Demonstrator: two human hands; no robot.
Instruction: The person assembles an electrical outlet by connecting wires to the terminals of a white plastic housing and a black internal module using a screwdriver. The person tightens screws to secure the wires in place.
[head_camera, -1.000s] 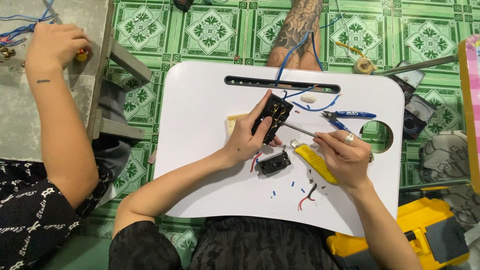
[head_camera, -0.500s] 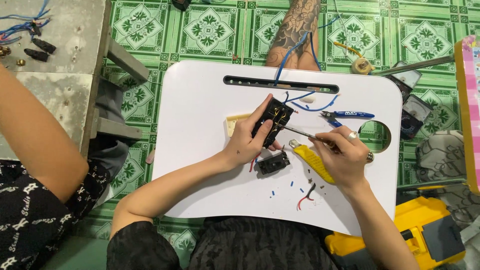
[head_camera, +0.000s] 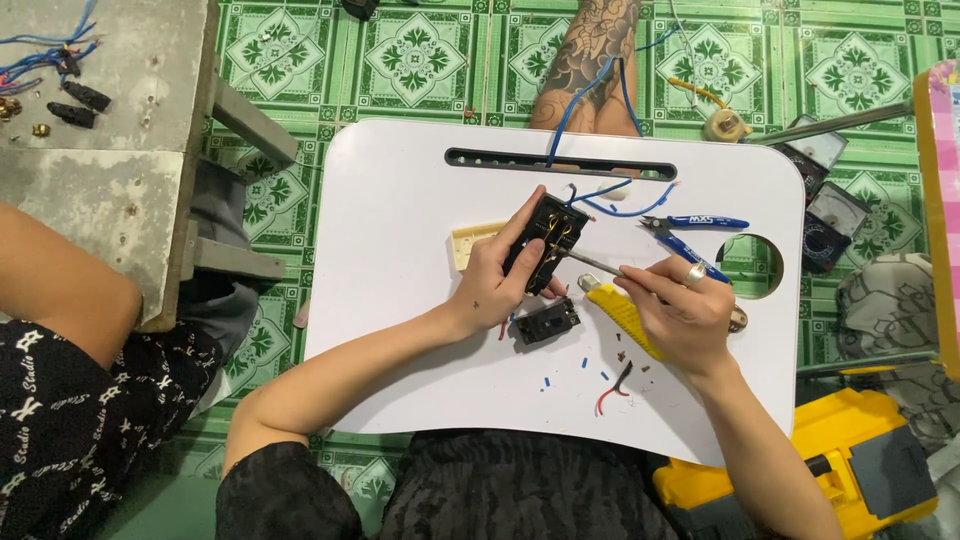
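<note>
Since half a second ago my hands barely moved; the neighbour's arm (head_camera: 60, 290) at far left has dropped lower, off the grey bench (head_camera: 110, 150). A second ago that hand was up on the bench.

My left hand (head_camera: 492, 290) has its grip clenched around the black socket module (head_camera: 545, 243), fingers wrapped along its left edge, holding it tilted just above the white tabletop (head_camera: 400, 250). Module is a black plastic rectangle with brass contacts showing; blue wires (head_camera: 610, 205) run out of its top.

My right hand (head_camera: 685, 310) has its grip closed on a screwdriver (head_camera: 598, 265): thin metal shaft, tip touching the module's right side. Ring on one finger.

Under the right hand lies a yellow utility knife (head_camera: 620, 315), flat. A smaller black module (head_camera: 546, 324) sits just below the left hand. Blue-handled cutters (head_camera: 690, 235) lie right of the wires. Cream plastic plate (head_camera: 470, 243) partly hidden behind my left fingers. Wire scraps, red and blue (head_camera: 612, 385), are scattered near the front edge. Yellow tool case (head_camera: 850, 450) on the green patterned floor at lower right.
</note>
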